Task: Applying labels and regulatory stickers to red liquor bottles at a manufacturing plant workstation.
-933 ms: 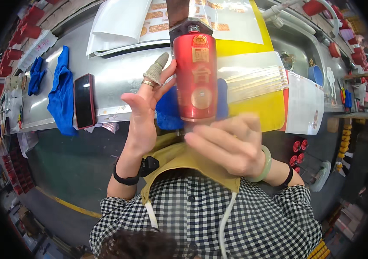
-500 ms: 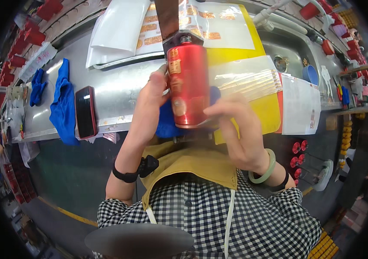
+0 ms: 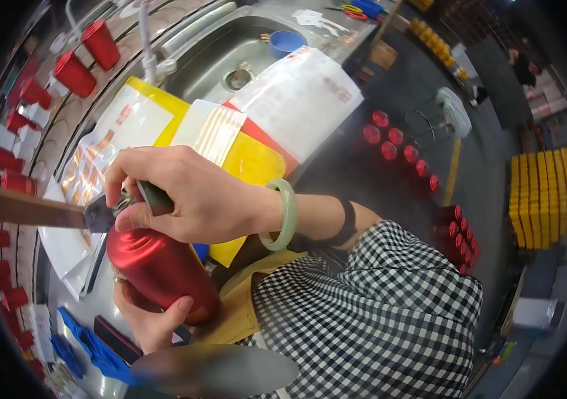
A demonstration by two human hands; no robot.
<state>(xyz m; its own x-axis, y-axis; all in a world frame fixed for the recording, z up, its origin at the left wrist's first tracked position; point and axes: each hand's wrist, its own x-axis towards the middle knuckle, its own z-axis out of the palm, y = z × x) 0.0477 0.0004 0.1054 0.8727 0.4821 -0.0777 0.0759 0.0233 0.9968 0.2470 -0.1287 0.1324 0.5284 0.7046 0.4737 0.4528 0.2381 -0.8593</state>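
Note:
A glossy red bottle (image 3: 157, 269) lies tilted in front of me, its neck end against a dark clamp-like fixture (image 3: 100, 213) on a metal bar. My left hand (image 3: 143, 318) is closed round the bottle's side, thumb near its base. Over the neck, my right hand (image 3: 193, 193) curls its fingers round a dark grey-green piece (image 3: 155, 197) like a handle; its thumb presses by the bottle's shoulder. What sits under the right fingers is partly hidden. Beside that hand lies a strip of gold-lined clear film (image 3: 220, 136).
Beyond the yellow sheet (image 3: 253, 156) and white printed sheets (image 3: 293, 100) is a steel sink (image 3: 197, 70) with a blue bowl (image 3: 288, 43). Blue cloths (image 3: 97, 349) and a phone (image 3: 117, 339) lie near left. Several red bottles (image 3: 390, 149) stand right, past the table edge.
The view has swung to the right. My right hand has gone from the bottle's lower side to its neck end and closed there. My left hand still holds the bottle.

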